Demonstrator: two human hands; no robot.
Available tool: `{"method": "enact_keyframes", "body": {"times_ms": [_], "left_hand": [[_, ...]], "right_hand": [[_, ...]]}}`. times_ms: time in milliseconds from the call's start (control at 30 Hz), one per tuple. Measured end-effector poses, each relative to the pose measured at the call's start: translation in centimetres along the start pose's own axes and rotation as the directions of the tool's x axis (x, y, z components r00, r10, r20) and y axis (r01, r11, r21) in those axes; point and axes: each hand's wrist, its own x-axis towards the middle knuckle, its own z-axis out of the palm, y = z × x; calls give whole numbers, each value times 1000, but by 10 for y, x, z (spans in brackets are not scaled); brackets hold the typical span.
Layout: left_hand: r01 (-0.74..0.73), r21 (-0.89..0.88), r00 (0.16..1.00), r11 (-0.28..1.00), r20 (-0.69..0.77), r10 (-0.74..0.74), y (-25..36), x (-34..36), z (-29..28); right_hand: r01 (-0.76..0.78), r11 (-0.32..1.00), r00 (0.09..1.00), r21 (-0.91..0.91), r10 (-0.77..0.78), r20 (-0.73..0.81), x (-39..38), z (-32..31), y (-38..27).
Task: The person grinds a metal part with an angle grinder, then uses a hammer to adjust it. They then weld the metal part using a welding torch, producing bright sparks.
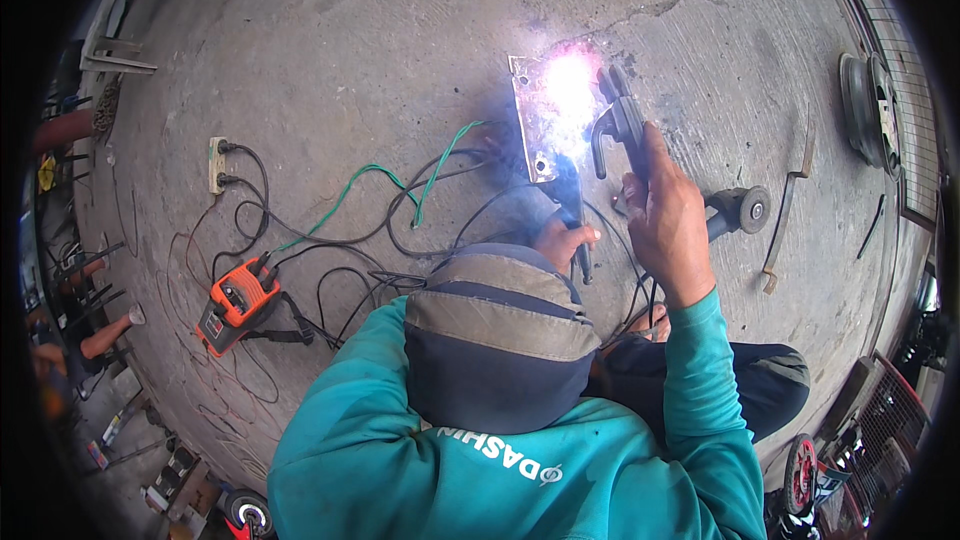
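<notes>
My right hand (668,230) is wrapped round the grip of a black welding electrode holder (626,122), its jaws beside a glaring arc. White and violet light washes over a metal plate (528,130) with holes at its corners, hiding the plate's right part and the electrode. Closed fingers of my left hand (562,243) grip a long dark bar (572,202), whose top end reaches the plate's lower edge. Glare hides whether they are joined, and I cannot tell the bar's exact kind. My cap covers part of the left wrist.
An orange welding machine (240,295) sits at left, its cables (330,240) looping across the concrete. Beyond it lies a power strip (216,165). An angle grinder (738,212) rests right of my hand, near a bent metal strip (790,190) and wheel rim (862,115). Another person's limbs (105,337) show far left.
</notes>
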Motion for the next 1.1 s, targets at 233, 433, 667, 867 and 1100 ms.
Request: {"method": "enact_keyframes", "body": {"times_ms": [233,433,667,867,1100], "left_hand": [[-62,-167,993,984,-105,45,-16,8,4],[-81,-132,995,988,-73,72,-10,6,4],[-35,-233,997,972,-75,18,-1,2,4],[-57,-90,997,994,-49,53,-6,3,3],[7,-179,996,984,-81,-22,3,-1,8]], "right_hand": [[58,998,998,10,-58,9,-1,2,1],[161,987,986,26,-160,-54,-1,3,5],[90,995,995,36,-88,-36,-1,4,2],[23,1000,1000,11,-23,12,1,-4,-13],[-27,1000,1000,2,27,12,1,-1,-12]]}}
